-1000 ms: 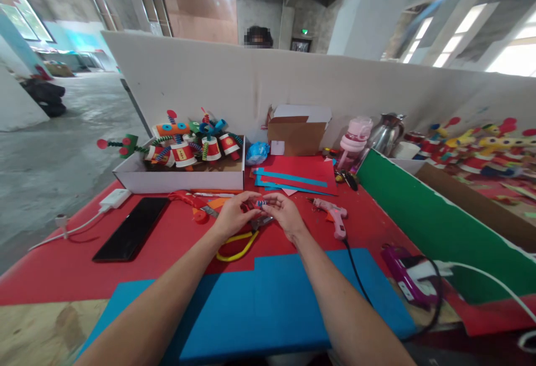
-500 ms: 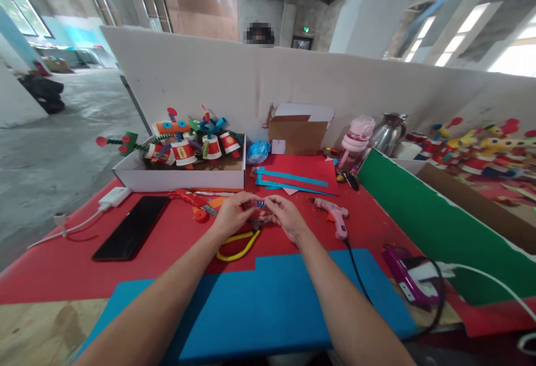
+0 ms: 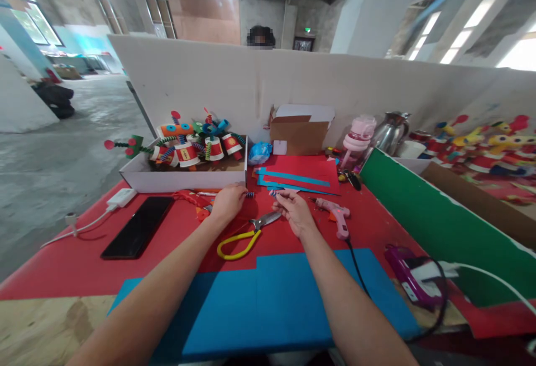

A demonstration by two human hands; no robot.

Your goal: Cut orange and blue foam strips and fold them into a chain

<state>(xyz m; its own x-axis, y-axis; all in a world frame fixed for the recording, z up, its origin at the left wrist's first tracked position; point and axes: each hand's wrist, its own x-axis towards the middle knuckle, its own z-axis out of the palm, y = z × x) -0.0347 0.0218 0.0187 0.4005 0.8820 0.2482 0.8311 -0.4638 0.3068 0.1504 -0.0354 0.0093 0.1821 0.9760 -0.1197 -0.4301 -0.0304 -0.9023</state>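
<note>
My left hand (image 3: 228, 203) pinches one small coiled striped piece (image 3: 250, 194) at its fingertips, above the red table cover (image 3: 176, 243). A hand's width to the right, my right hand (image 3: 293, 210) pinches a second small striped coil (image 3: 274, 192). The two hands are apart. Yellow-handled scissors (image 3: 245, 235) lie on the red cover just below and between them. A pink glue gun (image 3: 335, 212) rests right of my right hand.
A white box (image 3: 180, 179) of paper-cup craft figures stands behind my left hand. A black phone (image 3: 138, 234) lies at left, a blue sheet (image 3: 268, 304) in front. Red and blue paper strips (image 3: 297, 179), a cardboard box (image 3: 299, 131), a pink bottle (image 3: 355, 140), a kettle (image 3: 387, 131) and a green board (image 3: 435, 226) stand around.
My hands were together over the scissors holding one striped coil. They have drawn apart and moved slightly away from me, each now holding a short coil piece.
</note>
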